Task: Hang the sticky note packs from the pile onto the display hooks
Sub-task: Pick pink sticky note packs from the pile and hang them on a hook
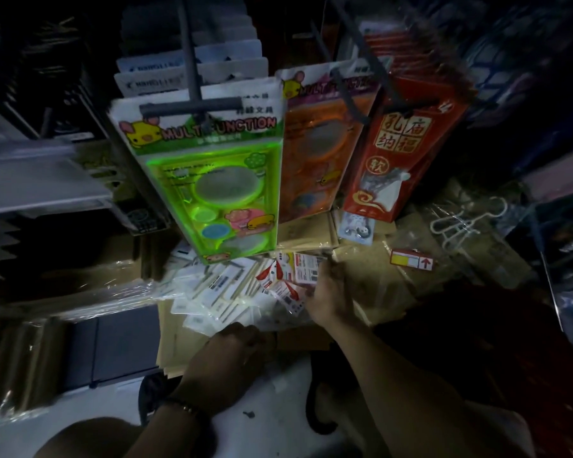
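White and red paper down low: a pile of sticky note packs [232, 292] spread over brown cardboard [361, 269], right under the hanging green pack [219, 180]. Lots of packs in that heap. None on a hook yet, as far as can be seen.

Right hand [328, 292] at the far right edge of the pile, thumb and fingers pinching a few red-and-white packs [295, 279] on top of the heap. Left hand [229, 345] lower down, at the near edge of the pile, back turned up, fingers bent under and out of sight. Cannot tell whether holding something or just resting there.

Up above, dark display hooks [192, 107], already loaded with other things: the green pack, an orange pack [325, 127] just beside it, a tall red pack [407, 143] further right. No sticky notes on any hook in view, though too dark at the sides to be sure. One small red-and-yellow pack [411, 259] alone on the cardboard, well apart from the pile. Loose white hooks [454, 223] near it.

Looks like an early part of the job: picking up, not hanging yet. Left to do: lift the pinched packs, find a free hook, slip each hole over the tip, then back down for more. Most of the work ahead, going by the size of the heap.
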### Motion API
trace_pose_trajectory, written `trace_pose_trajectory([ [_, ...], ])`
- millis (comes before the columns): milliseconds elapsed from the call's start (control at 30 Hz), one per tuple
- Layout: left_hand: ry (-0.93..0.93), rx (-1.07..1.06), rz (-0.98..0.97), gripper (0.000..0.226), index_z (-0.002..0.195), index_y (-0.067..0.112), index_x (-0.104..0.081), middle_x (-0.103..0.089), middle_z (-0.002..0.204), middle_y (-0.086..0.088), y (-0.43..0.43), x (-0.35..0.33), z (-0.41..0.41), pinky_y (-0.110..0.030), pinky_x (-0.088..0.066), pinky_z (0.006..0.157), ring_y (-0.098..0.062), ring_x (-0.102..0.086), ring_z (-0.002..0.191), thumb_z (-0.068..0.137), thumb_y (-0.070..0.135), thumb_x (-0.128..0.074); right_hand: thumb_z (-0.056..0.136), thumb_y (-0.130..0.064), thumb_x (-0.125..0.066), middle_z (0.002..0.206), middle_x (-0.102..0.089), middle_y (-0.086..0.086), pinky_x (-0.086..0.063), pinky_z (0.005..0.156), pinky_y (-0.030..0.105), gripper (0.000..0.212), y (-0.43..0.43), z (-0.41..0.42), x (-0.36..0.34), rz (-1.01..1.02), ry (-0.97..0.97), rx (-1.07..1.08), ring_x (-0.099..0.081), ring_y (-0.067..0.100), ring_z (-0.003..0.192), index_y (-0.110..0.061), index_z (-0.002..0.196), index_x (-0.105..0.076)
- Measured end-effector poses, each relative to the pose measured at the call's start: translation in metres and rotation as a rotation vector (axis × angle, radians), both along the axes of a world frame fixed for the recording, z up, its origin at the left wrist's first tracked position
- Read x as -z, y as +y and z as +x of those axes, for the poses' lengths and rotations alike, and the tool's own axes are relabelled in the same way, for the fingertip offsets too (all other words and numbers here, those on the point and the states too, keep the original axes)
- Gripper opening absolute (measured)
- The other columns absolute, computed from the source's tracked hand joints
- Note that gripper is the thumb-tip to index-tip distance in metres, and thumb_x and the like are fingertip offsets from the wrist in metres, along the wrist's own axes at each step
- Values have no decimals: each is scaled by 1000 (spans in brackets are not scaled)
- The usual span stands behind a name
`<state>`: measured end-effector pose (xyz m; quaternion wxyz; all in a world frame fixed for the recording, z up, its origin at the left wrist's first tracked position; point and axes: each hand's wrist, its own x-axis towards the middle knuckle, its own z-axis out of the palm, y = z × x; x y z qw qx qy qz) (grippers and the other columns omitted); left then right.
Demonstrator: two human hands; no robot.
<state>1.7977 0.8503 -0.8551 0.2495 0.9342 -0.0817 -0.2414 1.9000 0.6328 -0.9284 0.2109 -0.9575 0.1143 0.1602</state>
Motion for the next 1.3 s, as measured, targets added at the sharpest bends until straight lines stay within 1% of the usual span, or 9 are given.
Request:
trace_pose_trajectory([
  [300, -77, 29, -27, 24, 116, 32, -77, -73, 115, 1, -1, 5, -3, -36, -57, 87, -21, -71, 102, 96, 36, -66, 92, -47, -68, 156, -37, 25, -29, 119, 60, 90, -1, -1, 10, -125, -13, -2, -28, 49, 149, -20, 162, -17],
  [467, -79, 83, -13, 26, 121, 31, -77, -77, 115, 0, -6, 5, 1, -36, -56, 93, -22, -73, 106, 98, 28, -66, 93, -31, -71, 174, -24, 8, -25, 126, 41, 82, -4, -6, 11, -59, -131, -126, -24, 32, 159, -26, 165, -31],
  [567, -126, 81, -10, 26, 121, 28, -78, -78, 111, -1, -12, 8, 2, -38, -58, 90, -24, -75, 102, 97, 25, -67, 93, -31, -75, 164, -28, 12, -39, 116, 44, 75, -3, -8, 6, -60, -114, -118, -36, 35, 148, -30, 159, -39],
  [667, -121, 15, -21, 24, 121, 31, -77, -78, 113, 3, -13, 10, 3, -35, -57, 90, -20, -74, 102, 99, 32, -66, 86, -30, -82, 168, -28, 13, -36, 122, 49, 85, -6, -7, 5, -53, -119, -181, -31, 36, 154, -21, 158, -39],
  [767, -83, -6, -48, 24, 122, 32, -75, -76, 115, 4, -13, 11, 3, -35, -56, 91, -18, -73, 104, 100, 35, -65, 90, -46, -77, 175, -16, 20, -15, 131, 51, 106, -5, -8, 4, -80, -66, -248, -12, 38, 163, -3, 166, -18],
  [933, -88, -29, -62, 22, 119, 30, -75, -77, 115, 5, -13, 11, 6, -33, -55, 90, -17, -72, 104, 100, 30, -64, 101, -26, -61, 167, -35, 22, -31, 125, 51, 69, -9, -4, 1, -85, -69, -258, -27, 42, 154, -4, 159, -29],
  [1033, -92, -24, -72, 23, 121, 32, -73, -75, 116, 6, -12, 11, 5, -34, -55, 90, -17, -71, 104, 101, 36, -64, 92, -19, -72, 170, -24, 18, -26, 127, 55, 80, -14, -9, 2, -102, -42, -331, -17, 41, 157, -10, 156, -26],
  [1167, -91, -29, -73, 22, 120, 34, -73, -75, 113, 8, -10, 15, 2, -32, -56, 87, -14, -71, 100, 100, 38, -64, 92, -45, -70, 172, -13, 22, -20, 128, 57, 90, -10, -15, 13, -181, -91, -394, -5, 44, 160, -5, 156, -22],
  [1300, -91, -34, -69, 24, 122, 32, -72, -75, 115, 5, -8, 17, 1, -36, -57, 89, -17, -71, 101, 101, 37, -62, 90, -41, -71, 162, -35, 23, -26, 122, 55, 85, -1, -12, 6, -247, -84, -365, -29, 42, 150, -6, 154, -28],
])
